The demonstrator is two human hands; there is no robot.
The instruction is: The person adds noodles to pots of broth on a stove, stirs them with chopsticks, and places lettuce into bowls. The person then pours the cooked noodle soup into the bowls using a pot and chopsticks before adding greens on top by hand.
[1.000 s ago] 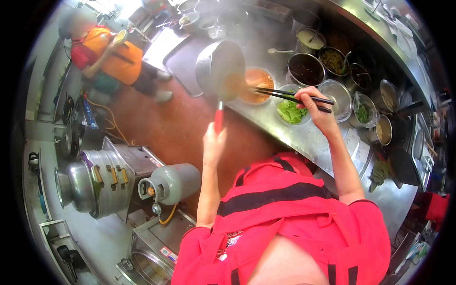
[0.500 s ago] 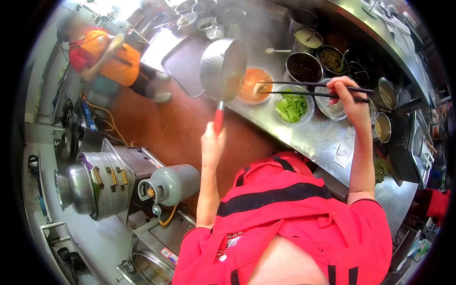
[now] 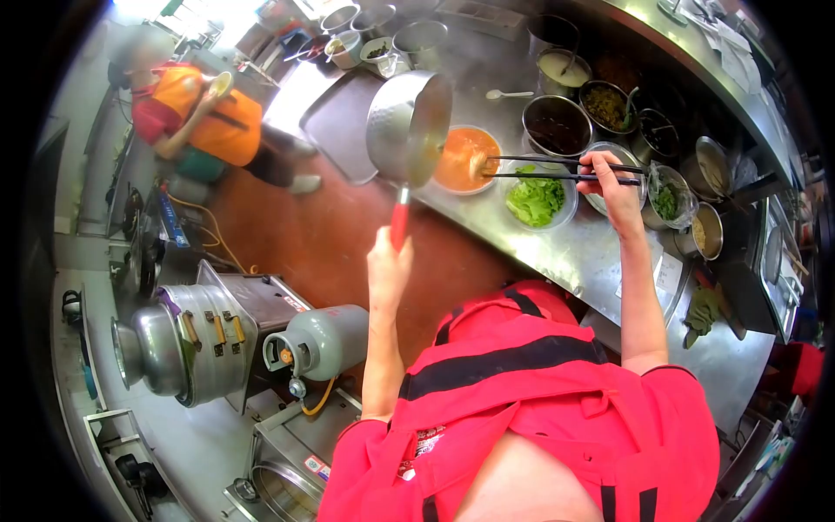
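Free room and obstacles: a bare strip of the desk (image 3: 565,254) runs along its near edge below the lettuce bowl (image 3: 571,207). The pan (image 3: 390,130) blocks that edge beside the soup bowl (image 3: 465,192); chopsticks (image 3: 557,177) bar the middle; pots (image 3: 529,144) crowd the far edge.

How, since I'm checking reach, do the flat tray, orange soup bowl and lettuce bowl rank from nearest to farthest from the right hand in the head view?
1. Lettuce bowl: just left of the right hand.
2. Orange soup bowl: left, beyond the lettuce.
3. Flat tray: farthest left, past the red-handled pan.
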